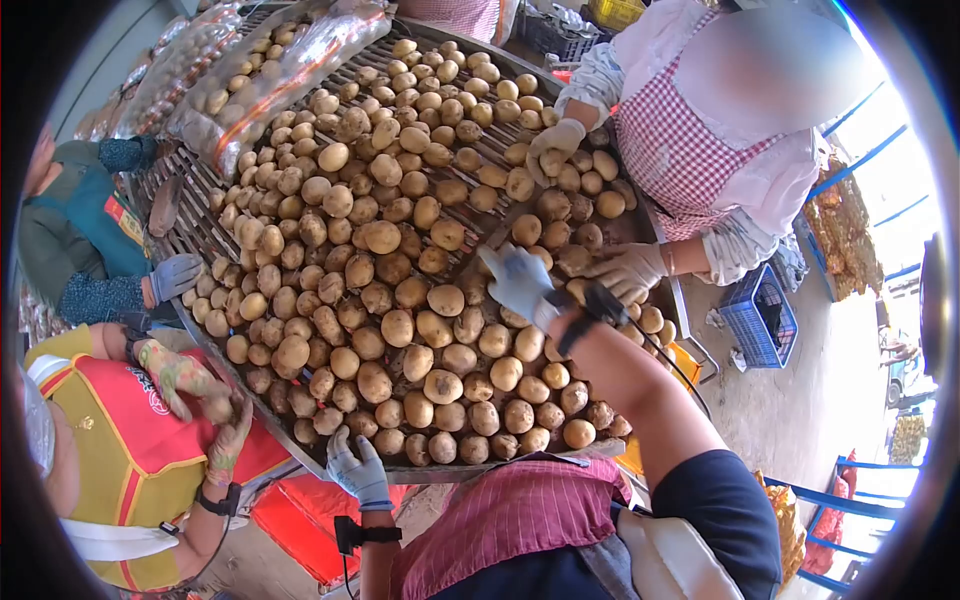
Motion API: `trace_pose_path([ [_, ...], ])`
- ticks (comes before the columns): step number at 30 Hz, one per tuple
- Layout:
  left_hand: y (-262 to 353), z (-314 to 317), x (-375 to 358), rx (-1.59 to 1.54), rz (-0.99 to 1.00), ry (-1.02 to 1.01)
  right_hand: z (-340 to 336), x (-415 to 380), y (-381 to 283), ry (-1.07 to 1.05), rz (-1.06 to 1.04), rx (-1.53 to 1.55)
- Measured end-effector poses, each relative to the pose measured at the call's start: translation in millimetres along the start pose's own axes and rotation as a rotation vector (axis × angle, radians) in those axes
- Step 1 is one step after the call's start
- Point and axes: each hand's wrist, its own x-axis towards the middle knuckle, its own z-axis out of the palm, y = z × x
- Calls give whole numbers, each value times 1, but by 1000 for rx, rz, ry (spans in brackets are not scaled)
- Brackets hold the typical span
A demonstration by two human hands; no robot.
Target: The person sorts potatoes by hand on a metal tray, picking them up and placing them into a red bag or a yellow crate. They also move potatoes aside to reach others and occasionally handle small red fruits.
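Observation:
Many potatoes [397, 328] lie piled on a slatted metal sorting table [492, 226]. My left hand [357, 470], in a light grey-blue glove, is at the table's near edge. Its fingers are apart and reach over the rim beside the closest potatoes; nothing shows in its grasp. Farther in, on the right side, my gloved right hand [521, 284] is over the potatoes with its fingers stretched out, slightly blurred. No potato is visible in it, and its palm side is hidden. A dark strap with a small device sits around each of my wrists.
Across the table, a co-worker in a checked apron [672, 140] has both gloved hands among the potatoes. Two more people stand at the left, one in a red apron [150, 410]. Clear bags of potatoes [262, 85] lie at the far left. A blue crate [757, 318] stands on the floor.

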Motion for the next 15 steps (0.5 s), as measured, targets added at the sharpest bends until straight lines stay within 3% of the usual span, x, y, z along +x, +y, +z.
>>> trace_pose_path([
  [1, 5, 1, 0, 0, -5, 3, 3, -18, 6, 29, -62, -52],
  [3, 29, -6, 1, -540, -260, 173, -3, -41, 19, -9, 82, 114],
  [5, 48, -11, -2, -704, -317, 52, 12, -48, 39, 104, 92, 296],
  [7, 69, 1, -1, -1140, -305, -283, -6, -50, 16, 20, 225, 625],
  [8, 83, 1, 4, -1143, -310, -277, -8, -56, -3, -61, 111, 845],
  [9, 113, -13, 21, -1655, -580, -448, -10, -64, -26, -146, -6, 1061],
  [10, 131, -22, 32, -2155, -859, -625, -21, -72, -51, -216, -187, 1020],
  [11, 134, -23, 32, -2154, -855, -622, -29, -75, -72, -282, -366, 976],
  [13, 136, -23, 35, -2096, -1059, -617, -26, -54, -87, -208, -561, 634],
  [14, 126, -24, 29, -2253, -1019, -608, -2, -25, -69, -24, -632, 591],
  [15, 118, -26, 19, -2253, -1021, -589, -26, 8, -69, -193, -352, 567],
])
